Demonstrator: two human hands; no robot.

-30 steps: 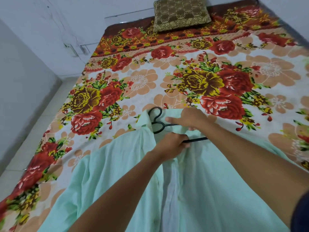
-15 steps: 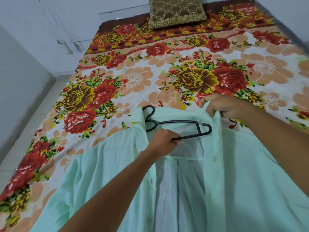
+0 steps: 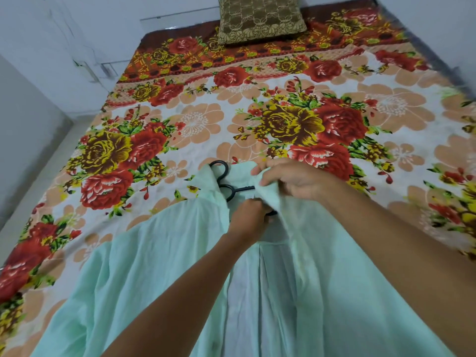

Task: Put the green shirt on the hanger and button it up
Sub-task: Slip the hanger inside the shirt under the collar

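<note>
The green shirt (image 3: 159,266) is laid front-up on the bed (image 3: 195,119), spread across the lower half of the view, its collar toward twelve o'clock and its hem running out of the view at six o'clock; the long axis is thus set along the twelve-to-six line, in line with the bed. The front is open, and the pale inner back panel is exposed down the middle, so no buttoning appears to have been done yet.

The black hanger (image 3: 226,188) is lodged at the collar, its hook pointing toward eleven o'clock past the neckline, its bar running toward three o'clock under the cloth. Only the hook, the neck loop and short pieces of the bar are seen; the rest is hidden.

The left hand (image 3: 251,215) is clenched around the lower part of the hanger just below the collar, apparently to keep it steady inside the shirt. The right hand (image 3: 291,177), at about one o'clock from the left, is pinching the right collar and shoulder cloth between its fingers (image 3: 260,171) and lifting it over the bar, so that the shoulder can be seated on the hanger's arm.

A patterned cushion (image 3: 260,19) is seen at twelve o'clock, at the head of the bed.
</note>
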